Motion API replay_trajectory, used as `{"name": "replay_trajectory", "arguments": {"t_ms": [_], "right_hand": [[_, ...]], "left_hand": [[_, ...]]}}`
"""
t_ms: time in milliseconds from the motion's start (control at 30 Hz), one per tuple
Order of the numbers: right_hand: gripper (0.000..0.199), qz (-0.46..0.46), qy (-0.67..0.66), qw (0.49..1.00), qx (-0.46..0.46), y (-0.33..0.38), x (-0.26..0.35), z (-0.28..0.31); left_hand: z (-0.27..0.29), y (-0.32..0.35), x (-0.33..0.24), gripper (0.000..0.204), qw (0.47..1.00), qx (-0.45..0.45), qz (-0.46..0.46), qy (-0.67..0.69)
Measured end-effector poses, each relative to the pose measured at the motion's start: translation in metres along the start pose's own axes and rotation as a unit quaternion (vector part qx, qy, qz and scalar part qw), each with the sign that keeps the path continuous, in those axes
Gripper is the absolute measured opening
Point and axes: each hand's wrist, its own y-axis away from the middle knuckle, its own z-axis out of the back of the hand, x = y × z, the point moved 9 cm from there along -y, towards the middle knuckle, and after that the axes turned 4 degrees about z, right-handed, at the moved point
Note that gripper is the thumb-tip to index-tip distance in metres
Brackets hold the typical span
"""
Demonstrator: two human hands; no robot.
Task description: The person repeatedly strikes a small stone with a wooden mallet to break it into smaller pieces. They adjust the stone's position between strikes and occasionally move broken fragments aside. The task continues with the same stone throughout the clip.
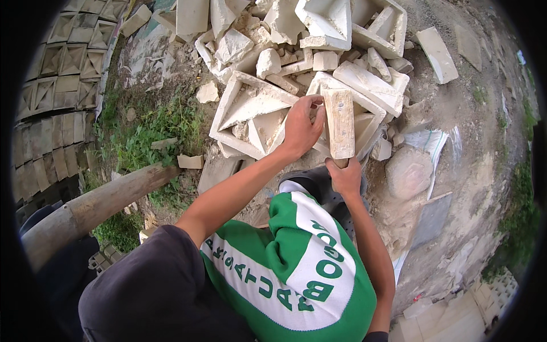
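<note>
My right hand (345, 175) grips the short handle of a pale wooden mallet (340, 122), whose long block head stands upright over a heap of white plaster blocks. My left hand (302, 125) reaches forward and rests its fingers on the upper edge of a square cast block (250, 111) with triangular openings, right beside the mallet head. My knee in green and white shorts (296, 268) fills the lower middle, with a dark shoe (313, 183) just under the hands.
Broken cast pieces (319, 40) pile up ahead. Rows of finished blocks (62, 62) are stacked at left beside grass (148, 137). A thick wooden pole (97, 205) slants at lower left. A rounded stone (408, 172) and sacking lie at right on bare dirt.
</note>
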Motion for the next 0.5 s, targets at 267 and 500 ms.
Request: {"name": "replay_trajectory", "arguments": {"t_ms": [267,500], "right_hand": [[0.055,0.088,-0.018,0.995,-0.035,0.002,0.005,0.017],[0.046,0.005,0.003,0.997,-0.074,0.005,-0.005,0.026]], "left_hand": [[-0.022,0.034,-0.017,0.038,0.991,0.033,-0.002,0.13],[-0.032,0.032,-0.028,0.03,0.997,0.025,-0.046,0.051]]}}
